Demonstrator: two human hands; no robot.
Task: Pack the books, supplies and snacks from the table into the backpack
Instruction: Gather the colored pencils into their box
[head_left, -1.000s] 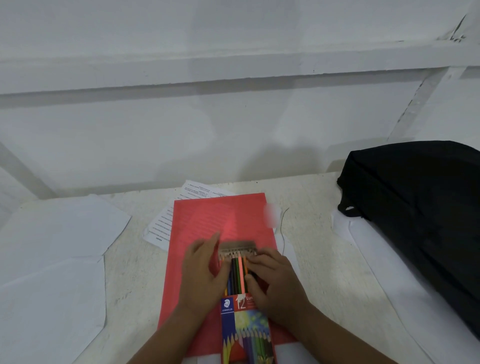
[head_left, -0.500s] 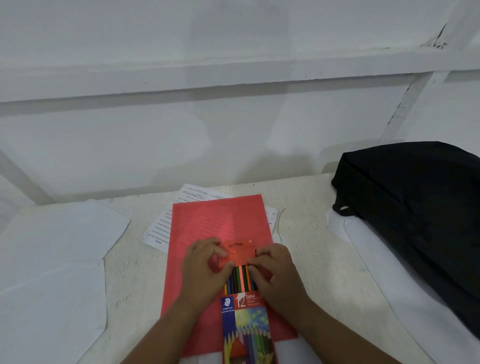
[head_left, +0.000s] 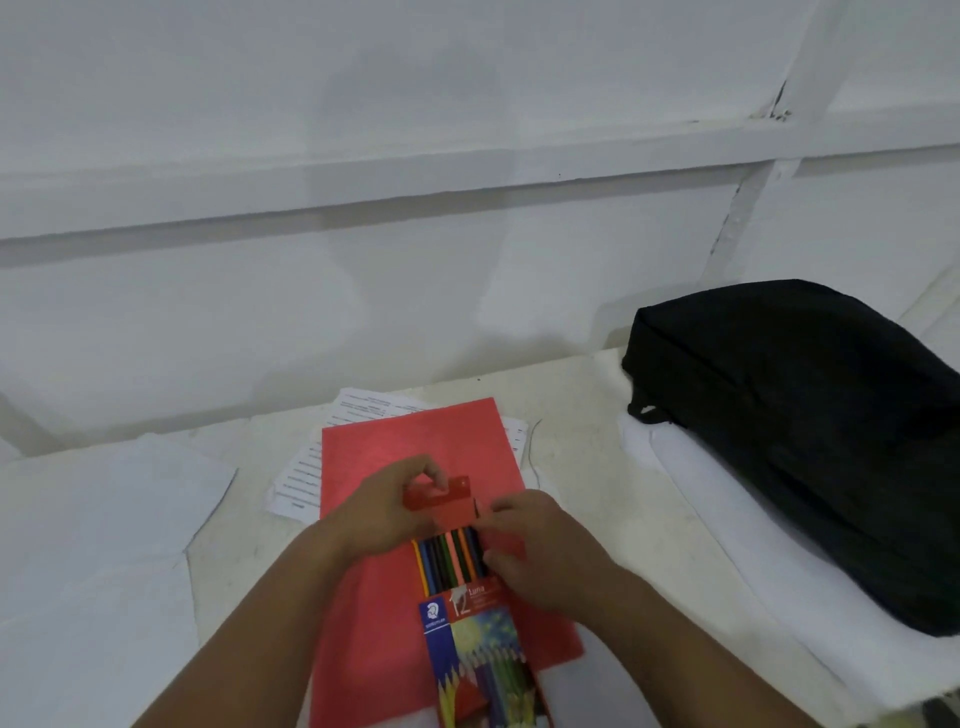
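A: Since the earlier frames the red flap of the pencil box has come over from lying back, grey underside showing, to folded toward the pencils; both hands have closed in on it.

B: Hand states?

A: Left hand pinches the flap's far edge, fingers curled over it. Right hand grips the box's right side near the mouth, thumb on the flap's right corner. Contact there is partly hidden; probable, not confirmed.

B: Box contents?

A: Coloured pencils, upper ends exposed between flap and printed front. Mouth not closed.

B: Support?

A: Box lies on a red folder, folder on printed sheets that stick out at its far-left and right edges. All on the pale table.

B: Backpack?

A: Black backpack on the right, lying flat on white paper, well apart from the box. Whether it is unzipped cannot be told. Small loop at its left corner.

B: Room to move?

A: Bare table strip between folder and backpack. White sheet covers the left side. Wall stands just behind the table's far edge.
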